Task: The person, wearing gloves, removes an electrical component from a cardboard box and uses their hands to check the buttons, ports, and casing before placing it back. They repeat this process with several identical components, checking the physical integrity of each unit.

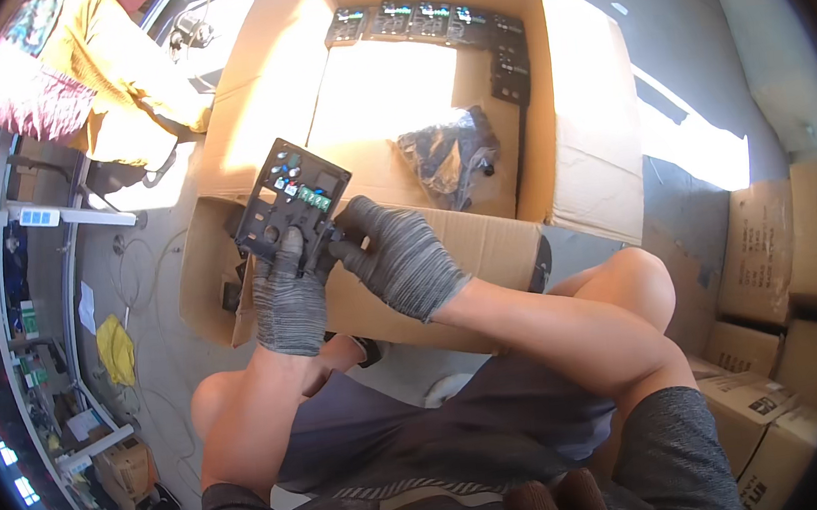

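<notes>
A black rectangular electronic panel [292,195] with green terminal blocks and small cut-outs is tilted over the near left corner of a cardboard box. My left hand [290,296], in a grey knit glove, grips its lower end, thumb on the face. At the panel's lower right edge, the gloved fingers of my right hand [394,256] are bent and closed; what they pinch is hidden. Inside the large open cardboard box [349,152], several similar black panels [430,22] line the far and right walls. A crumpled clear plastic bag [453,152] with dark contents lies nearer.
Stacked cardboard cartons [752,251] stand at the right. On the left is a metal shelf rack [9,244] with parts, and a yellow cloth [116,350] lies on the floor. A person in yellow clothing [115,67] is at the upper left.
</notes>
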The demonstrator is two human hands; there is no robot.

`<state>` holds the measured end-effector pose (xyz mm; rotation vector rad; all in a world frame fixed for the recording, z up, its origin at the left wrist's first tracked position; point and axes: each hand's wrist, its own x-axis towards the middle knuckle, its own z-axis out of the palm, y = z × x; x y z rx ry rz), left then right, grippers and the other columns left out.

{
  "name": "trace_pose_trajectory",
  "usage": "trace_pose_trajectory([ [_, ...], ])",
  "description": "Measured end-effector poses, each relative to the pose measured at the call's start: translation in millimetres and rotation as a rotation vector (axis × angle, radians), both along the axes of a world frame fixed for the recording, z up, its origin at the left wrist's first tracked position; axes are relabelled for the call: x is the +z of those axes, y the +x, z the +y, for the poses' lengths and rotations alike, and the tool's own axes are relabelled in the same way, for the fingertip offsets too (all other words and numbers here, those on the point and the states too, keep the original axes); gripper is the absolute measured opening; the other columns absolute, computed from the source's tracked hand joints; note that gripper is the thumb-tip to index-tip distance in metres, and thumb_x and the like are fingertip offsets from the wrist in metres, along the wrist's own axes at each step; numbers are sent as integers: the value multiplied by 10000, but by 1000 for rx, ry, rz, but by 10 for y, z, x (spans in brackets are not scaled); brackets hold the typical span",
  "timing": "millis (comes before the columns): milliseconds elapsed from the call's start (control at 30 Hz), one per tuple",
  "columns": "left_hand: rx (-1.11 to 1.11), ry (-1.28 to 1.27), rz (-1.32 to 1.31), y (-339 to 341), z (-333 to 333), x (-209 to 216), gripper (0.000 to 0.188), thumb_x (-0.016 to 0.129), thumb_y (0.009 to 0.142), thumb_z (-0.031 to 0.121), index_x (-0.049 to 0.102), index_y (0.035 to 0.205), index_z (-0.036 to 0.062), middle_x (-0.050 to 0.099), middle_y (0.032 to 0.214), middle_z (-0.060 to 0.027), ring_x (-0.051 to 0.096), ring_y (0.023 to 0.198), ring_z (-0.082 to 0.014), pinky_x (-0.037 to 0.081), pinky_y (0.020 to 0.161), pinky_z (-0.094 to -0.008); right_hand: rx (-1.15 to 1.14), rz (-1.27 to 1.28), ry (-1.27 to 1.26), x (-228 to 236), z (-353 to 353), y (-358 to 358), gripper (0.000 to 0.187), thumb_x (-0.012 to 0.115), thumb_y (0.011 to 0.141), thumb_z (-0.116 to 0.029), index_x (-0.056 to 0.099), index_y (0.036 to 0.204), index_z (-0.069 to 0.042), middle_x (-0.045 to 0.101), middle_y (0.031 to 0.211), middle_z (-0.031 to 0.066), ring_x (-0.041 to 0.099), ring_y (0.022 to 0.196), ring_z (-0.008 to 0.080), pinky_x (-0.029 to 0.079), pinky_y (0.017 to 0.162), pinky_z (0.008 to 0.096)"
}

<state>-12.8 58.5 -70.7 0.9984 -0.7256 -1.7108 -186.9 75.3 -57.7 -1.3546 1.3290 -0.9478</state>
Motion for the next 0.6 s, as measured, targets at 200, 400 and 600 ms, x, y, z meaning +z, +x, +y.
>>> trace_pose_trajectory([
  [200,267,92,-186,710,-644,29,241,665,976,228,597,1197,163,693,1112,-62,679,973,-211,546,821,-356,43,255,-80,46,91,-249,308,651,940,-183,618,1190,-5,723,970,164,691,871,388,552,807,434],
  [400,467,447,-541,2917,-1457,-866,174,601,977,267,673,1077,144,730,942,-12,690,871,-181,569,645,-307,147,266,-66,131,127,-622,348,632,944,-216,622,1227,-14,719,975,188,694,893,377,550,818,434],
  [600,627,694,-405,3882,-1253,-2092,409,559,1001,332,546,1353,125,618,1303,-151,647,1123,-240,603,822,-421,218,688,-1,66,35,-1067,303,628,919,-152,644,1186,-11,710,969,212,693,902,366,553,813,422],
])
